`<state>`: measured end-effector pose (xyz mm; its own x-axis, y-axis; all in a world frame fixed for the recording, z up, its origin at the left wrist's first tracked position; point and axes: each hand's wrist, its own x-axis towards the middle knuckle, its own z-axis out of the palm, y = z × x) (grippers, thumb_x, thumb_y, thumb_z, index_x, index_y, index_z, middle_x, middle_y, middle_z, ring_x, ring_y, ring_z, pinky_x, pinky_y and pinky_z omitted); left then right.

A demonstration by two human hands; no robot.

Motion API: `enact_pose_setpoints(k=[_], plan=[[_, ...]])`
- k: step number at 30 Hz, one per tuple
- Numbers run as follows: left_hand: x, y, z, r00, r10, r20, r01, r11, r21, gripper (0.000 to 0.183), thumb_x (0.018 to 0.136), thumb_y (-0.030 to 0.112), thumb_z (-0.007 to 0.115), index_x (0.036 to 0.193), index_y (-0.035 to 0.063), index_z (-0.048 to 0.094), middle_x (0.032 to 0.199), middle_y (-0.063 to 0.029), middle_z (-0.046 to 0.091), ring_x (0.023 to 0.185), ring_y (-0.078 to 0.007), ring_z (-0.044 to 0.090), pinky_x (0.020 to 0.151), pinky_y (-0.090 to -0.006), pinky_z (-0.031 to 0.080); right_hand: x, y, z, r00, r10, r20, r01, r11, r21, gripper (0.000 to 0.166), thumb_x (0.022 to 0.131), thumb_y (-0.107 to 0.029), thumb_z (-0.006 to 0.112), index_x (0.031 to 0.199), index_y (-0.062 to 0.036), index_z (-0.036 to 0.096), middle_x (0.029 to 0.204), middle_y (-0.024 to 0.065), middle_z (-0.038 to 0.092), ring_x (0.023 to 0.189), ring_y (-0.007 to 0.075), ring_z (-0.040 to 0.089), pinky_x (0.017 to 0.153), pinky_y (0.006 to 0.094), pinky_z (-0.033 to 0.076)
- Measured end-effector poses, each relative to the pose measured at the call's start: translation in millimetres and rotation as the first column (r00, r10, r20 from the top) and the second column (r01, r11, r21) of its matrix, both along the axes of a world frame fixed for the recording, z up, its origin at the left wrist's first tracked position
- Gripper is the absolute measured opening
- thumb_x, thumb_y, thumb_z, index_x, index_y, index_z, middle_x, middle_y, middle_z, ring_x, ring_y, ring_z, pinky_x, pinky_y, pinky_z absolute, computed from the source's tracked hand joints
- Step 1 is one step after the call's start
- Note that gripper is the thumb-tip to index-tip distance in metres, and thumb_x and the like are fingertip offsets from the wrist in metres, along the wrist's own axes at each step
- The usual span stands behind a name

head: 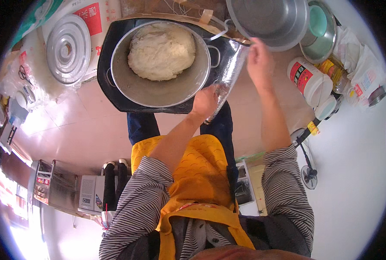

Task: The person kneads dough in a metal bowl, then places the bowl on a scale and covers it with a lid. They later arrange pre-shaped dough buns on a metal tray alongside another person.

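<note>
A large lump of dough [162, 52] lies in a deep metal pot [131, 92] with loop handles, which stands inside an opened black bag [107, 65] with a silvery lining. My left hand [206, 100] is closed on the near edge of the bag's foil-lined flap [230, 61], just beside the pot's lower right rim. Farther right, my right hand [259, 60] is at the flap's upper corner, slightly blurred; its fingertips look pinched there. A white strap or hook [221, 32] sticks out above the flap.
A round metal lid [68, 50] lies on flour sacks at the left. A big metal basin [271, 19] is at the upper right, near a steel bowl [326, 48] and white buckets [306, 79]. Beyond the buckets stands an oil bottle [337, 76]. Another person's legs [110, 185] show at lower left.
</note>
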<state>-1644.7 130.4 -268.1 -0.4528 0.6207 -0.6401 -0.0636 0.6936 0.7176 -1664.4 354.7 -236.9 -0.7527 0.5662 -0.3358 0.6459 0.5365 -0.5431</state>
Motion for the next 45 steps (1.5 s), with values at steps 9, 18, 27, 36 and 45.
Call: enact_pose_setpoints(k=[9,18,27,36,45], plan=[[-120,-107,12,0.894,-0.048,-0.446,-0.054,0.976,-0.213,0.022,0.088,0.011,0.058,0.109,0.0046,0.064,0.103,-0.0150,0.066,0.096,-0.0275,0.064,0.083,-0.0355,0.052,13,-6,-45,0.970,-0.213,0.119,0.244,0.855,-0.457,0.073,0.086,-0.047,0.061,0.140,-0.0026,0.038,0.122,0.0186,0.060,0.111,0.0286,0.059,0.095,0.0370,0.044],[-234,-264,-25,0.938,0.016,-0.346,-0.219,0.800,-0.559,0.035,0.081,0.026,0.065,0.110,0.0056,0.064,0.101,-0.0216,0.066,0.098,-0.0370,0.062,0.082,-0.0461,0.049,-20,-27,-34,0.990,-0.123,0.072,0.133,0.977,-0.166,0.050,0.075,-0.011,0.065,0.124,-0.0047,0.053,0.110,0.0119,0.062,0.095,0.0218,0.062,0.085,0.0331,0.048],[-212,-279,-26,0.852,-0.123,-0.509,-0.183,0.841,-0.509,0.018,0.088,0.018,0.057,0.084,0.0015,0.061,0.083,-0.0228,0.063,0.081,-0.0415,0.061,0.070,-0.0481,0.048,0,-9,-48,0.929,-0.364,0.061,0.368,0.925,-0.097,0.035,0.081,-0.013,0.063,0.115,-0.0087,0.060,0.110,0.0130,0.065,0.090,0.0215,0.064,0.079,0.0329,0.049],[-202,-268,0,0.771,0.190,-0.608,-0.442,0.847,-0.296,0.012,0.086,0.015,0.059,0.093,0.0048,0.061,0.087,-0.0156,0.063,0.081,-0.0342,0.062,0.074,-0.0451,0.045,9,-18,-44,0.858,-0.462,0.224,0.513,0.781,-0.357,0.048,0.098,-0.036,0.041,0.133,-0.0039,0.047,0.119,0.0114,0.060,0.106,0.0217,0.058,0.091,0.0338,0.044],[-71,-222,25,0.973,0.201,-0.115,-0.205,0.978,-0.025,0.015,0.085,0.005,0.055,0.099,0.0014,0.060,0.091,-0.0185,0.064,0.086,-0.0381,0.061,0.074,-0.0439,0.050,-2,11,-69,0.955,-0.213,0.207,0.277,0.892,-0.358,0.042,0.096,-0.013,0.046,0.137,-0.0075,0.046,0.130,0.0135,0.056,0.119,0.0245,0.052,0.101,0.0315,0.036]])
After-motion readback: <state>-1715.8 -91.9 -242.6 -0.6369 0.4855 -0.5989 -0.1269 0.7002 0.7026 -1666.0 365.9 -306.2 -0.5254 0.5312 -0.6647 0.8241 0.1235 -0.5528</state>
